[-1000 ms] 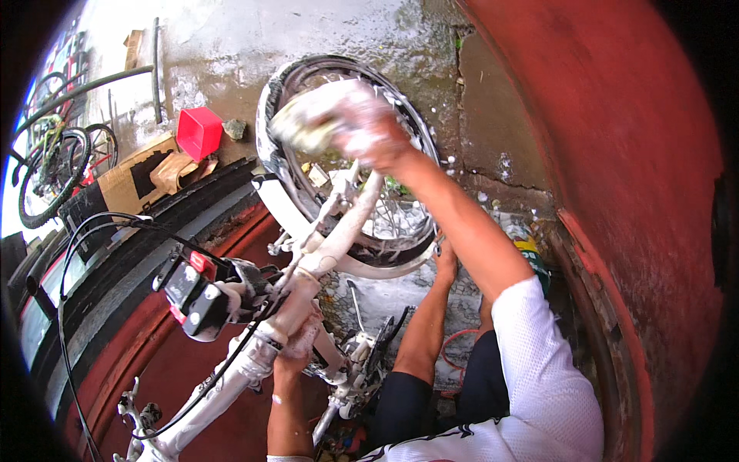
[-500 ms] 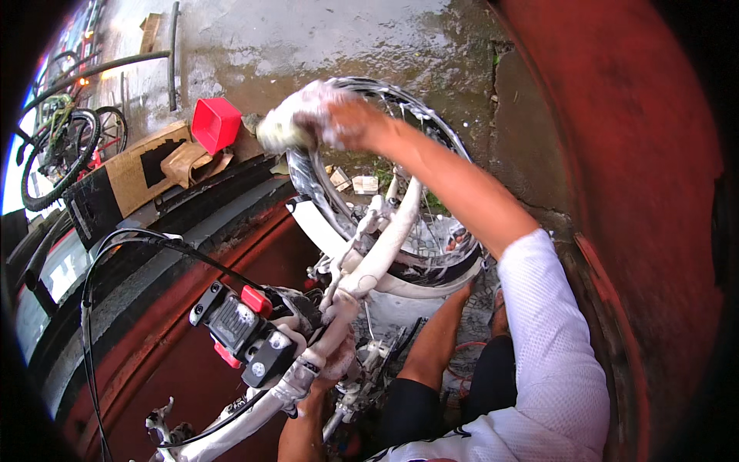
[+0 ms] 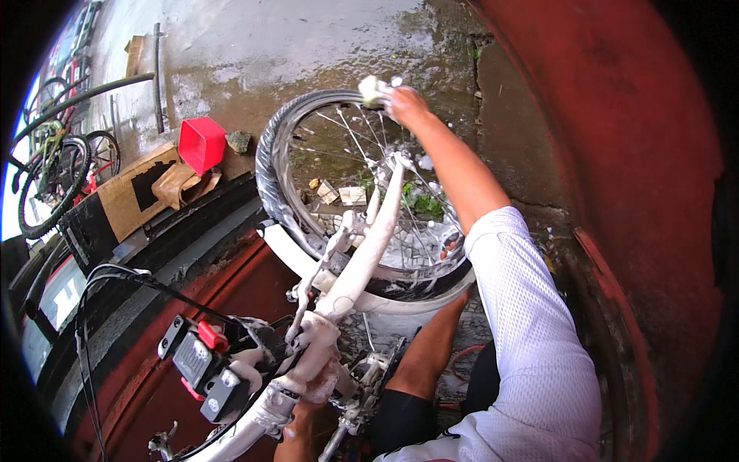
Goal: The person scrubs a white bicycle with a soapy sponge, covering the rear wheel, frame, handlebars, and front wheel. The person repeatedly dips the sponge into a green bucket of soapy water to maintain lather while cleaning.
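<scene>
1 red bin (image 3: 202, 146) beside cardboard (image 3: 127, 208); 1 rock (image 3: 238, 142); bicycles (image 3: 51, 146).

Beyond the bicycle wheel (image 3: 269, 165), open room stretches over the wet concrete floor (image 3: 262, 38). Its spokes (image 3: 355, 138) leave only narrow gaps; the white fork (image 3: 368, 267) and mudguard (image 3: 289, 250) block the near side, the red wall (image 3: 608, 115) closes off the right.

A right hand (image 3: 402, 105) is holding a foamy wad (image 3: 372, 90) at a soapy tire (image 3: 269, 171) while the left hand (image 3: 326, 379) is clasping the bike frame (image 3: 362, 269).
</scene>
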`<state>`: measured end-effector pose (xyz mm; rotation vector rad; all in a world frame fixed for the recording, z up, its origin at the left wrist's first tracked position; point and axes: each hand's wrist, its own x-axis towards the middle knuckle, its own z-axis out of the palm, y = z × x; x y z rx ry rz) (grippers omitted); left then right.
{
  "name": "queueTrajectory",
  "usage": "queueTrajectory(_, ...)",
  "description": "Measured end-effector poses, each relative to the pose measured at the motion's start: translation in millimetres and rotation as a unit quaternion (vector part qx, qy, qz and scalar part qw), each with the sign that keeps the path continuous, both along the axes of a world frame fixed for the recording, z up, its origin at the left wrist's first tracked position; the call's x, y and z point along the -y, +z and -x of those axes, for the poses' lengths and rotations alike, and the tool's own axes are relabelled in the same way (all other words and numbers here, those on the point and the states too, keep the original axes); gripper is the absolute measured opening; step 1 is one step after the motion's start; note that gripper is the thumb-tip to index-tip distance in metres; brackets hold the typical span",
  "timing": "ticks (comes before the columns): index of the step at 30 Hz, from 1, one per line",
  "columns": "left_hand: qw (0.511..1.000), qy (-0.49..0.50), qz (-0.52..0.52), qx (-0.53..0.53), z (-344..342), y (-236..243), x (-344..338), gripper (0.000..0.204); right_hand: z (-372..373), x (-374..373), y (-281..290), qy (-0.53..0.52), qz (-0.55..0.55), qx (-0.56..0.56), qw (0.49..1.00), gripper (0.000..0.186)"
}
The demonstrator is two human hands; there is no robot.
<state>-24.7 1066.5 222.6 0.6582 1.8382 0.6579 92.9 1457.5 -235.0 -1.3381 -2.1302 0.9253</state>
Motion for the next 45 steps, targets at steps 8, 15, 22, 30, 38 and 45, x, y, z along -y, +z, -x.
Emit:
queueTrajectory(8,0.999,0.024,0.014,-0.045,-3,18,27,0.025,-69,96,58,0.159,0.159,0.163,0.961,0.019)
queueTrajectory(15,0.997,-0.05,-0.021,-0.059,6,13,22,0.024,-124,187,51,0.105,0.097,0.108,0.984,0.037)
queueTrajectory(22,0.955,-0.161,-0.067,-0.242,12,-1,28,0.015,-206,257,143,0.139,0.304,0.059,0.94,0.03)
queueTrajectory(30,0.822,-0.117,-0.185,-0.526,-132,40,31,0.045,-266,358,257,-0.037,0.351,0.015,0.936,0.045)
queueTrajectory(38,0.93,0.314,0.058,0.184,-196,-131,104,0.051,-218,407,284,0.145,0.267,-0.097,0.948,0.04)
queueTrajectory(45,0.842,0.414,-0.097,0.332,-70,-263,64,0.024,-230,299,210,0.0,0.208,-0.09,0.974,0.023)
